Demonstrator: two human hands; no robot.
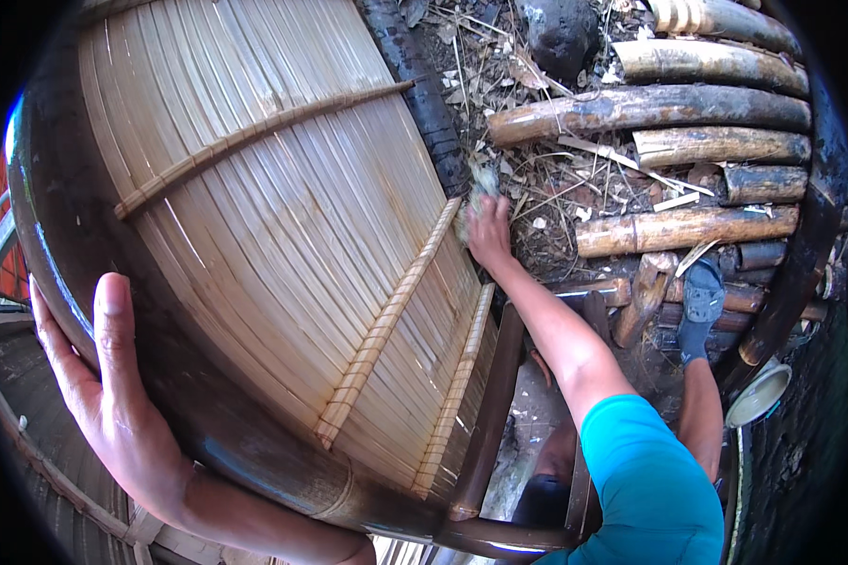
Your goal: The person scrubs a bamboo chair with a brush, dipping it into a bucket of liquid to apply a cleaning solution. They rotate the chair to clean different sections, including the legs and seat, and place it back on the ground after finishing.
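Observation:
A large bamboo slat panel (pixel 283 217) in a dark bamboo pole frame (pixel 254 452) stands tilted in front of me, with lashed cross strips running over the pale slats. My left hand (pixel 104 377) grips the frame's dark near-left edge, thumb laid up along the pole. My right hand (pixel 488 234) reaches to the panel's far right edge and holds a greyish fibrous scrub pad (pixel 481 184) against the end of a cross strip. The blue sleeve of my right arm comes in from the lower right.
Thick bamboo logs (pixel 688 226) lie side by side on the right over dry leaf litter. My foot in a blue sandal (pixel 702 301) rests on them. A white bowl (pixel 758 394) sits lower right, a dark stone (pixel 561 33) at the top.

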